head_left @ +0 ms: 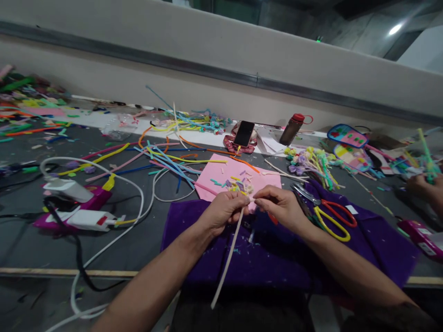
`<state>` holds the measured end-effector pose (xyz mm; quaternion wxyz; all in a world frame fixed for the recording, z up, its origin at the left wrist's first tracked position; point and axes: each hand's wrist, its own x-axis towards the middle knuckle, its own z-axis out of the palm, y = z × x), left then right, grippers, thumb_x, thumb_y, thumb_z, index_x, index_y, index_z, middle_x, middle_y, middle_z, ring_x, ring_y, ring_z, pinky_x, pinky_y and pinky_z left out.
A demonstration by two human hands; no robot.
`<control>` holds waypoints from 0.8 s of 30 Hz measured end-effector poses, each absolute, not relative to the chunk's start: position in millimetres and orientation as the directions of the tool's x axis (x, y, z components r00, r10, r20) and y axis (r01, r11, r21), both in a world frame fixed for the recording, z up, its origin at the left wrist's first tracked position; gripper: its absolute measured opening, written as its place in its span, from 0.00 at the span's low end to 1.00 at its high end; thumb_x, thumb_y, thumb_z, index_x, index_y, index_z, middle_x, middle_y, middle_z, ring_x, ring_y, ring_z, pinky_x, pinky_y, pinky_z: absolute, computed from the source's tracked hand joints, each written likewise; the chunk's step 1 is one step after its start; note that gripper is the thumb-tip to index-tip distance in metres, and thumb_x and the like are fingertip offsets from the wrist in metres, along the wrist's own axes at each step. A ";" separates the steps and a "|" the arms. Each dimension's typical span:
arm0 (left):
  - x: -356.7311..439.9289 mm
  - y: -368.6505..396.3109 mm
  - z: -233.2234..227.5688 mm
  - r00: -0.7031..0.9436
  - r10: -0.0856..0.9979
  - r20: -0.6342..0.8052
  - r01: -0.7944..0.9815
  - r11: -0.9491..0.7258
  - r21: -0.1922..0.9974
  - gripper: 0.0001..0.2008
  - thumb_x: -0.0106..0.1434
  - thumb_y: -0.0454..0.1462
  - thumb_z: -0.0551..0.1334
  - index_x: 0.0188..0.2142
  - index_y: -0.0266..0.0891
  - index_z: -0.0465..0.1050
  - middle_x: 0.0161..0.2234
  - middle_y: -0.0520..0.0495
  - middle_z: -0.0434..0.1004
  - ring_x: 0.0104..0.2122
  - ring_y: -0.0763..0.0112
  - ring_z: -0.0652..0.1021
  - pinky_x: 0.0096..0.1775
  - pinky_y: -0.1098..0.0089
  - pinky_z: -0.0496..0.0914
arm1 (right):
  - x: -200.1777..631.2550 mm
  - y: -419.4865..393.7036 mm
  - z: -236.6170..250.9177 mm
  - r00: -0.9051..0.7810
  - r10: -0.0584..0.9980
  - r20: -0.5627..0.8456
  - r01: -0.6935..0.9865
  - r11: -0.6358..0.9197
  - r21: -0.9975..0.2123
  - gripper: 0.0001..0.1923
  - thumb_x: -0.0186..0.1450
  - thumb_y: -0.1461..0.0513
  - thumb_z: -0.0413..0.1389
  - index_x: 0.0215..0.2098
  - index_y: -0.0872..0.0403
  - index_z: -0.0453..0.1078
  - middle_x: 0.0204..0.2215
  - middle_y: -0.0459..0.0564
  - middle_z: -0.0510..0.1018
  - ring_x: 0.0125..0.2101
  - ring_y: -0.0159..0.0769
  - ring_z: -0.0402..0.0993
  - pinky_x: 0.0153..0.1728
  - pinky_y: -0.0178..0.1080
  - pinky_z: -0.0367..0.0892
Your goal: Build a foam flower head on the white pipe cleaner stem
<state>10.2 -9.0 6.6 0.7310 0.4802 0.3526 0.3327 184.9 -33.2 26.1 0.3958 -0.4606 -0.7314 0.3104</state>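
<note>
**Both hands pinching one white pipe cleaner over the purple cloth**

So the left hand (pixel 223 211) and right hand (pixel 280 206) are close together, fingertips nearly meeting, both pinched shut on the top end of a white pipe cleaner (pixel 228 258). The rest of it hangs down and toward the person, slanting left over the purple cloth (pixel 380 249) that's spread on the counter (pixel 145 240). Can't tell if there's a small piece between the fingertips too, it's too tiny.

Containers: only one real one I can spot, a dark bottle with a red cap (pixel 290 129), standing upright at the back near the wall. Cap is on, contents not visible.

Counts:
- one pink sheet (pixel 221 177) just beyond the hands, with a scatter of little cut bits on it (too many and too small to count)
- one pair of scissors with red and yellow handles (pixel 330 216), lying on the cloth just right of the right hand
- one phone (pixel 244 133) propped up at the back, screen dark
- two white glue guns (pixel 74 205) on the left with cables looping around them
- one bunch of little pipe cleaner flowers (pixel 311 163) to the right of the pink sheet
- a loose pile of long colored pipe cleaners (pixel 166 159) left of the sheet, no way to count

Another person's hand (pixel 424 186) is at the far right edge.
</note>
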 end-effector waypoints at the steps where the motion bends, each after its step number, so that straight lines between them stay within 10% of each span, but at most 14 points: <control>1: 10.3 -9.0 6.4 0.532 0.824 -0.194 -0.146 0.315 0.938 0.16 0.54 0.43 0.59 0.18 0.33 0.68 0.11 0.56 0.58 0.09 0.86 0.53 0.14 0.76 0.42 | 184.9 -34.1 26.5 -0.271 0.919 0.285 0.421 0.379 -0.824 0.06 0.60 0.62 0.54 0.33 0.56 0.71 0.25 0.46 0.74 0.25 0.29 0.69 0.26 0.32 0.64; 24: 15.7 -9.0 -1.5 0.394 0.912 -0.113 0.407 -0.063 0.911 0.14 0.50 0.45 0.60 0.20 0.36 0.68 0.15 0.53 0.65 0.17 0.77 0.63 0.20 0.74 0.52 | 219.4 -9.8 41.9 -0.624 0.660 0.418 0.438 0.738 -0.513 0.06 0.63 0.63 0.53 0.34 0.53 0.72 0.31 0.49 0.73 0.33 0.32 0.70 0.34 0.36 0.66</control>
